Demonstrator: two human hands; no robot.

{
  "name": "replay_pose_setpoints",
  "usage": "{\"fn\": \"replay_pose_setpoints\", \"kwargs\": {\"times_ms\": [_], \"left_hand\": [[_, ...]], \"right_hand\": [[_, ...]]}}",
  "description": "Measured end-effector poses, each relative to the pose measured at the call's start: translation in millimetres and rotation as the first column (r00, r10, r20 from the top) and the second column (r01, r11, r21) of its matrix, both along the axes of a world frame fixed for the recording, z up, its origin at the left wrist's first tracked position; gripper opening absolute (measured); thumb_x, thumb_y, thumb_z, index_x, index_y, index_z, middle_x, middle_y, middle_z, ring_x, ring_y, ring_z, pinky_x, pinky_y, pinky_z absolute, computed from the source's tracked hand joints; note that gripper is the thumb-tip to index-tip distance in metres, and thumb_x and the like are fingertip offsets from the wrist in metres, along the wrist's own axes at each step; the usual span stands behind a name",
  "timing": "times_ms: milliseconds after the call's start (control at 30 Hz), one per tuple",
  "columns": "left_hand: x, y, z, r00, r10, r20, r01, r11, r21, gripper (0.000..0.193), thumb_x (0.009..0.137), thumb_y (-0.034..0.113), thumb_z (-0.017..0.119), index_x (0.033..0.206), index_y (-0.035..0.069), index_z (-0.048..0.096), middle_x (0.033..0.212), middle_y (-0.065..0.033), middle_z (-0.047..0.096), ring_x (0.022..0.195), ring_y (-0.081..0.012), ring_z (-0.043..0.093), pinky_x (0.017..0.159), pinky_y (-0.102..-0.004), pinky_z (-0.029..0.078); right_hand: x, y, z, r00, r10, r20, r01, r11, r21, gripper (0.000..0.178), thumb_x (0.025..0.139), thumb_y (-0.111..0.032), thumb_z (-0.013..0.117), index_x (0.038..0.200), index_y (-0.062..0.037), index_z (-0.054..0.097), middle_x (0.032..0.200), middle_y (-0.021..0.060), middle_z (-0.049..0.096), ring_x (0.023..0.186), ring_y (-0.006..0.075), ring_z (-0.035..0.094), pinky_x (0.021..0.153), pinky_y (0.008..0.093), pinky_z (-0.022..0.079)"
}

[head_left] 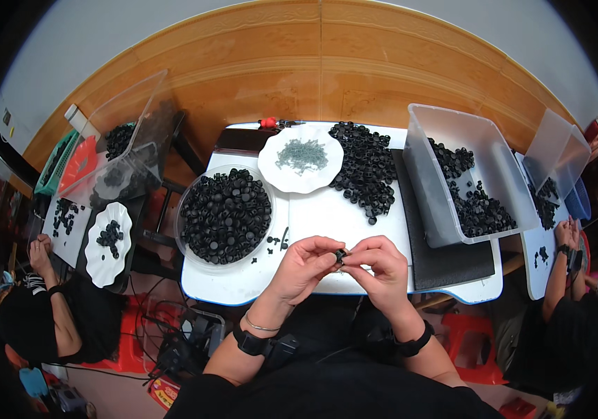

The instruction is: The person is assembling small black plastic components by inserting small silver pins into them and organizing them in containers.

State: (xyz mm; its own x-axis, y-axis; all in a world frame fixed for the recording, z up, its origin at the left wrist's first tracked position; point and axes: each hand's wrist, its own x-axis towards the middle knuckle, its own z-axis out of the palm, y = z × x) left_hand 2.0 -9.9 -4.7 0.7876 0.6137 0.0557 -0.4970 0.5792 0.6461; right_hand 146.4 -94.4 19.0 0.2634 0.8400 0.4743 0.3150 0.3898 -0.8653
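Observation:
Above the front edge of the white table [313,241], my two hands meet at a small black plastic part [341,254]. My left hand [307,267] pinches it between thumb and fingers. From the other side, the fingertips of my right hand [380,269] close on the same part; whether they also hold a tiny piece is too small to tell. Left of my hands stands a round clear tub [181,234] heaped with black caps [227,216]. Beyond them, a white scalloped plate [274,174] bears a pile of small greyish, translucent pieces [302,155]. Several loose black bits [274,241] lie beside the tub.
More black parts [365,167] spread over the table's back. A translucent bin [424,202] with black parts stands on a dark mat [445,269] at right. A red-handled tool [269,123] lies at the back. People work at the left [61,307] and right [557,293].

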Motion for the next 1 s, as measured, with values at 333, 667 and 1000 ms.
{"fn": "replay_pose_setpoints", "kwargs": {"times_ms": [333, 667, 1000], "left_hand": [[1.8, -3.1, 1.4, 0.999, 0.05, -0.003, -0.05, 0.996, 0.07, 0.02, 0.084, -0.001, 0.057, 0.104, -0.001, 0.06, 0.098, -0.0087, 0.063, 0.09, -0.0136, 0.06, 0.083, -0.0264, 0.049], [3.4, -5.2, 4.9, 0.99, 0.14, -0.025, -0.133, 0.974, 0.183, 0.02, 0.082, -0.004, 0.058, 0.102, -0.001, 0.061, 0.096, -0.0066, 0.061, 0.089, -0.0121, 0.058, 0.082, -0.025, 0.046], [0.2, -8.6, 8.1, 0.999, 0.038, 0.015, -0.039, 0.999, 0.022, 0.017, 0.086, 0.001, 0.057, 0.102, -0.001, 0.061, 0.096, -0.0088, 0.062, 0.089, -0.0141, 0.06, 0.082, -0.0275, 0.049]], "right_hand": [[-9.0, -7.2, 10.1, 0.912, 0.016, -0.409, -0.098, 0.979, -0.18, 0.015, 0.078, 0.007, 0.063, 0.091, 0.005, 0.057, 0.091, 0.009, 0.056, 0.085, 0.0172, 0.064, 0.071, 0.0244, 0.054], [-6.3, -6.3, 9.5, 0.906, 0.111, -0.408, -0.17, 0.98, -0.109, 0.012, 0.077, 0.009, 0.062, 0.086, 0.0032, 0.062, 0.097, 0.0077, 0.052, 0.086, 0.0133, 0.058, 0.077, 0.0249, 0.052], [-5.0, -5.8, 14.1, 0.9, 0.092, -0.426, -0.159, 0.979, -0.125, 0.018, 0.075, 0.005, 0.067, 0.088, 0.0027, 0.056, 0.083, 0.0059, 0.059, 0.081, 0.0119, 0.061, 0.073, 0.0244, 0.052]]}}
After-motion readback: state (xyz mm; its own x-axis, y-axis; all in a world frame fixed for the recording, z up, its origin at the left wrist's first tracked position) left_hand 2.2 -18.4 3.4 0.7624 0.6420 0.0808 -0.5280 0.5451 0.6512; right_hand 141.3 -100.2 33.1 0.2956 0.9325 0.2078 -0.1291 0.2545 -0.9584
